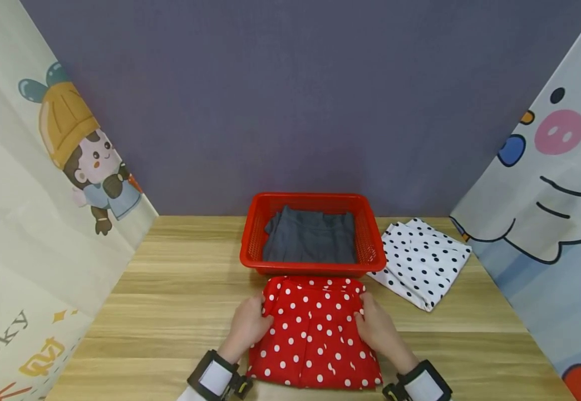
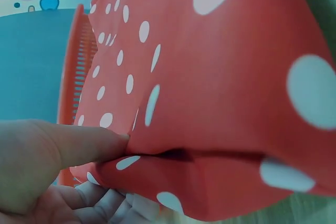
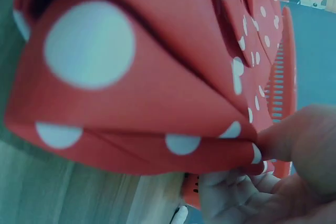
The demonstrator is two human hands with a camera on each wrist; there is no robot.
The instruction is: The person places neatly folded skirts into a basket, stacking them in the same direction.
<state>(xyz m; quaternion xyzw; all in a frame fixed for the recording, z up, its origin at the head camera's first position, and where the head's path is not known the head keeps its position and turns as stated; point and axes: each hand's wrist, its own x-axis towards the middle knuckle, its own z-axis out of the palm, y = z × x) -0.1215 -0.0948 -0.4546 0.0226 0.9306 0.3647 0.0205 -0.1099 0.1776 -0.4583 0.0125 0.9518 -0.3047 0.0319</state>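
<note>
A folded red cloth with white polka dots lies in front of me, narrower at its far edge, where a band of fabric runs across. My left hand pinches its left side, thumb on top and fingers beneath, as the left wrist view shows. On the opposite side my right hand grips the layered edge between thumb and fingers. In the right wrist view the fold of the cloth bulges open near that hand. The far edge of the cloth comes right up to a red plastic basket.
Inside the basket sits a folded dark grey cloth. To its right, a folded white cloth with black dots rests on the wooden table. A dark wall rises behind, with printed curtains at both sides.
</note>
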